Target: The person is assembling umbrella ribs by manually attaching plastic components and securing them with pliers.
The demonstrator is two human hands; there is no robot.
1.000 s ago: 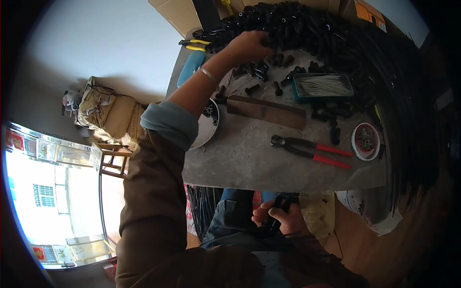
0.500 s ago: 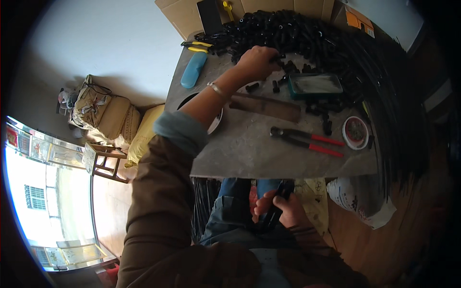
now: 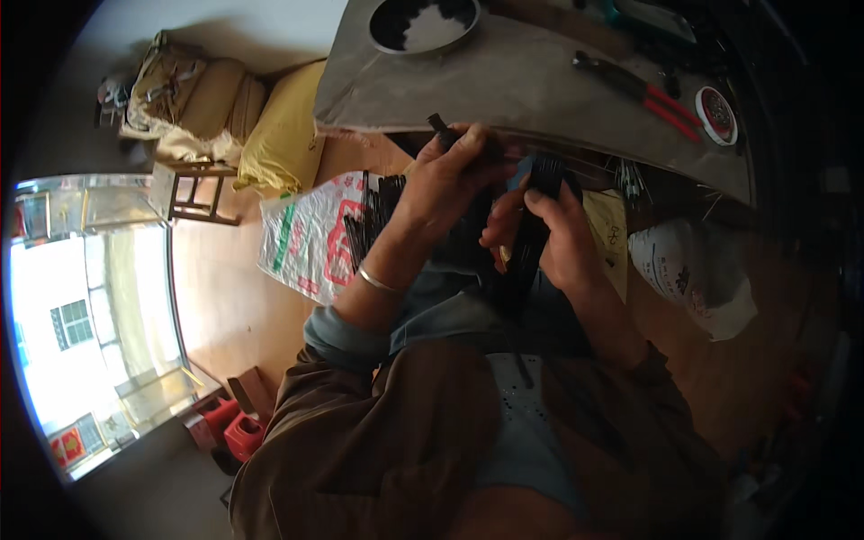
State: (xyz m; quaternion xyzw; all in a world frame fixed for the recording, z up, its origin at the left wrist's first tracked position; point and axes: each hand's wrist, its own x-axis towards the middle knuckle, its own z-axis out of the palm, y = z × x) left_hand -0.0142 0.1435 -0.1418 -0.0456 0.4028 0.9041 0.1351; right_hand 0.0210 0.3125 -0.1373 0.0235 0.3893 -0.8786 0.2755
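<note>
My left hand [image 3: 439, 184] is raised just off the table's front edge, fingers closed round a short black cylindrical piece [image 3: 439, 127] whose end sticks up past the thumb. Close by on the right, my right hand [image 3: 560, 225] grips a bundle of thin black rods [image 3: 533, 229], the thumb pressed across its upper part. The bundle slants down toward my lap and its lower end fades into shadow. Fingertips of the left hand are dark and blurred where they face the bundle, so I cannot tell whether the hands' contents touch.
On the grey table [image 3: 531, 99] lie pincers [image 3: 643, 97] with red handles, a round tin [image 3: 717, 115] and a dark bowl [image 3: 425, 25] with whitish contents. More black rods [image 3: 369, 216] rest beside a plastic bag [image 3: 301, 234] below. Yellow sacks [image 3: 281, 135] and a wooden stool [image 3: 198, 193] stand left.
My left hand has come back from the pile of black pieces on the table, bringing one with it. My right hand has risen with the bundle. The view has tilted down.
</note>
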